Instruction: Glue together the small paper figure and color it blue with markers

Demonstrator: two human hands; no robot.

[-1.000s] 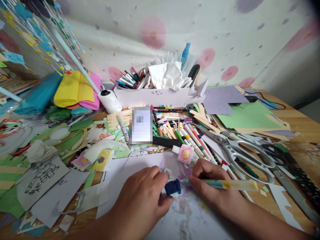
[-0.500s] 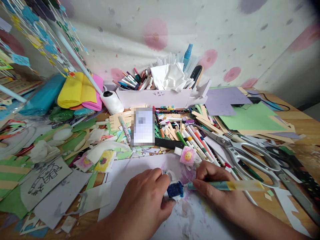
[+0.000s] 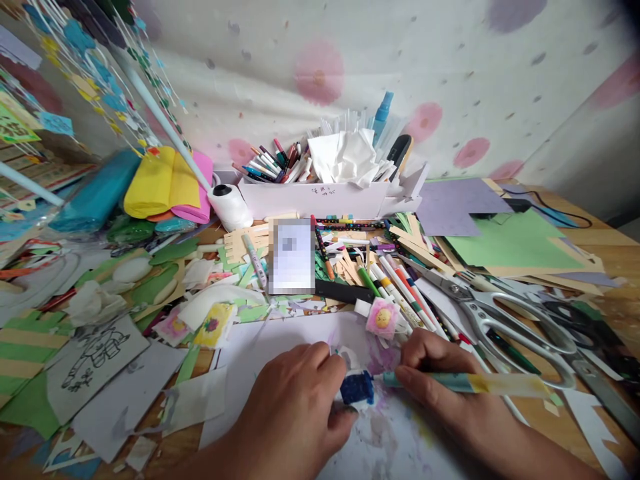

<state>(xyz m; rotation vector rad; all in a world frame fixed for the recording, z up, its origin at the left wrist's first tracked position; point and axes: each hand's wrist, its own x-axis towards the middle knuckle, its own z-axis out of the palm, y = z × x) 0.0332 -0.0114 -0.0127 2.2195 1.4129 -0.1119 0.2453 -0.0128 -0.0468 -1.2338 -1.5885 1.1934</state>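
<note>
Between the fingers and thumb of my left hand (image 3: 303,400) is a small white paper piece with a dark blue coloured patch (image 3: 357,388). My right hand (image 3: 440,380) grips a marker (image 3: 465,383) with a pale blue and yellow barrel, its tip at the right edge of the blue patch. Both hands are over a stained white sheet (image 3: 250,353). Just beyond them lies a small pink square with a yellow face drawn on it (image 3: 383,318). Another small square, yellow with a flower (image 3: 216,325), is left of the sheet.
Large silver scissors (image 3: 515,327) lie at right, near loose markers (image 3: 400,287). Behind stands a white box (image 3: 315,199) of pens and tissues, with a thread spool (image 3: 230,207) beside it. Paper scraps and a line drawing (image 3: 95,357) cover the left. Green paper (image 3: 515,243) lies far right.
The whole view has shifted slightly, so things appear further right and a little lower. Both hands keep their holds, and the marker tip stays at the blue patch's edge.
</note>
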